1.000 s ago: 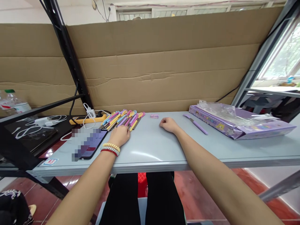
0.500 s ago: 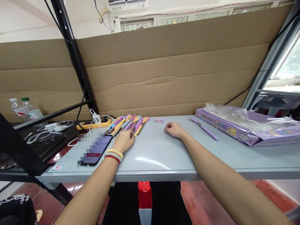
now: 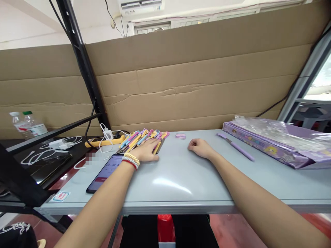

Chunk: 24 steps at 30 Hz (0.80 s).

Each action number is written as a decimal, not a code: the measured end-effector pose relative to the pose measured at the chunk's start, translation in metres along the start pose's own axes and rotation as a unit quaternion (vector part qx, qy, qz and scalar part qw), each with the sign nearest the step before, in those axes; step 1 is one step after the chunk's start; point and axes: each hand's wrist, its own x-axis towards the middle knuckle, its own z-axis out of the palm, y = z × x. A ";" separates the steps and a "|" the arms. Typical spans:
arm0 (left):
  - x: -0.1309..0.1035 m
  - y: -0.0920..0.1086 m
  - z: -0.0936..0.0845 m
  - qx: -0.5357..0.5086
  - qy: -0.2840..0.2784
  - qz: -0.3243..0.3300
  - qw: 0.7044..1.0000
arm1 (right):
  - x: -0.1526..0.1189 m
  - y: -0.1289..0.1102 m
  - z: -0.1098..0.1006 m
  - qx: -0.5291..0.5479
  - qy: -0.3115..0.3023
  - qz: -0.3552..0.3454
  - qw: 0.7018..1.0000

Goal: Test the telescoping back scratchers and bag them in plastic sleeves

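My left hand (image 3: 145,150) lies palm down, fingers stretched, over a pile of colourful back scratchers (image 3: 134,139) with small hand-shaped ends. Their heads point to the back, and the hand covers part of the pile. Resting on the table, my right hand (image 3: 200,148) is loosely curled, with nothing visible in it. Between the two hands, farther back, sits a small pink-purple packet (image 3: 180,136). To the right of my right hand is a single long purple stick (image 3: 239,150) with a short dark section.
A phone (image 3: 103,175) with a timer lies partly under my left forearm. Behind it are a yellow power strip (image 3: 113,140) and white cables. At the right stands an open purple box (image 3: 269,148) with clear plastic wrap. Cardboard (image 3: 181,86) walls off the table's back.
My left hand has opened from a curled pose and spread over the back scratchers. The right hand keeps its curled pose. The view has shifted slightly.
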 end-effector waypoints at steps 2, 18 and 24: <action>0.000 0.002 0.006 0.004 0.002 0.000 1.000 | -0.001 -0.001 -0.001 -0.001 0.002 0.004 1.000; -0.013 0.005 0.007 0.055 0.074 -0.055 0.994 | -0.002 0.003 -0.003 0.007 0.006 -0.001 1.000; -0.015 0.007 0.008 0.081 0.055 -0.084 0.992 | -0.005 -0.003 -0.005 0.000 0.003 -0.001 1.000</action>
